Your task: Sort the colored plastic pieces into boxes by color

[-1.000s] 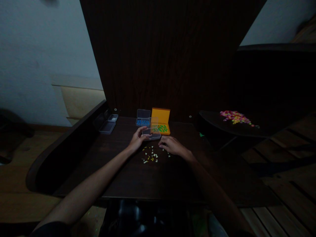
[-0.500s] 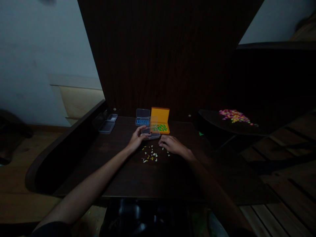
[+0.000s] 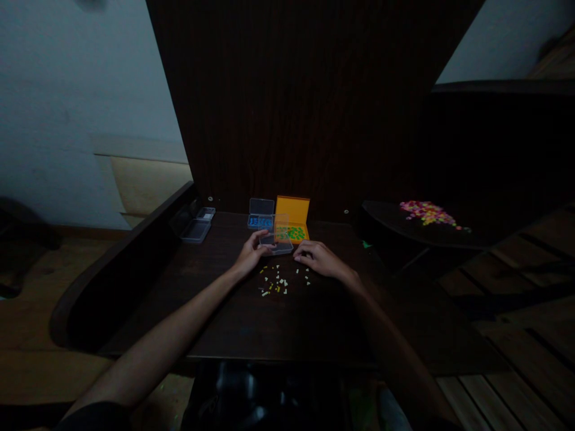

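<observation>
On a dark wooden table [image 3: 251, 323], my left hand [image 3: 248, 254] grips the left edge of a small clear plastic box [image 3: 275, 242] with its lid raised. My right hand [image 3: 318, 258] hovers just right of that box, its fingers curled together in a pinch; what they hold is too small to make out. Several tiny white and yellow beads [image 3: 277, 281] lie scattered on the table between my hands. Behind the clear box stands an open orange box [image 3: 294, 218] holding green beads, and left of it an open clear box [image 3: 260, 215] with blue beads.
Two more clear boxes [image 3: 197, 226] lie at the table's back left by its raised curved rim. A heap of pink and yellow beads [image 3: 426, 213] sits on a dark surface to the right. A dark wooden panel rises behind the table.
My right hand has lifted from the scattered beads and moved up and right, closer to the clear box. My left hand stays on the box.
</observation>
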The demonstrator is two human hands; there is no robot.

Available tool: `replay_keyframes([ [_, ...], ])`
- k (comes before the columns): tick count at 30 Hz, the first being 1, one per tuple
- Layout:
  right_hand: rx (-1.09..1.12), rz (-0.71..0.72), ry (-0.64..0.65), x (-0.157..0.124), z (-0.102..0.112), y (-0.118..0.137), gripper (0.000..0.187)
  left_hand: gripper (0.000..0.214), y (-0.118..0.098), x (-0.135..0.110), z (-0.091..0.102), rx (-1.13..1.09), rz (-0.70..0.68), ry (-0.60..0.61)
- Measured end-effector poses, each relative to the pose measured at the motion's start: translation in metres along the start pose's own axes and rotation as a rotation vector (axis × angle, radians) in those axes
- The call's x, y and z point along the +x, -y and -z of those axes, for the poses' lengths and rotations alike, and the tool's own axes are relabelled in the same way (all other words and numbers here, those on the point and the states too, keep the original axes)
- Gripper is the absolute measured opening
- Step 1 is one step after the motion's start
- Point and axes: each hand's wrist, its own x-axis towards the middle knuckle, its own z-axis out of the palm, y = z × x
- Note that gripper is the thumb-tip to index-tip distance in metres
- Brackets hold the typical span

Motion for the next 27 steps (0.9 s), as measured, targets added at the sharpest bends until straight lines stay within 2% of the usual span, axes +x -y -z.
replay_keyframes([
  [3,0.034,0.015,-0.061,0.003,0.009,0.006,0.015,0.054,0.000,-0.002,-0.001,0.003,0.002,0.030],
  [7,-0.040,0.018,-0.086,0.013,0.011,0.009,0.015,0.054,0.001,-0.004,-0.002,-0.001,-0.025,0.105],
  [16,-0.321,-0.035,0.028,0.031,0.000,0.012,0.014,0.057,0.002,-0.009,-0.006,0.005,-0.006,0.165],
  [27,-0.343,-0.080,0.054,0.031,0.003,0.014,0.011,0.055,0.004,-0.007,-0.005,-0.024,-0.023,0.196],
])
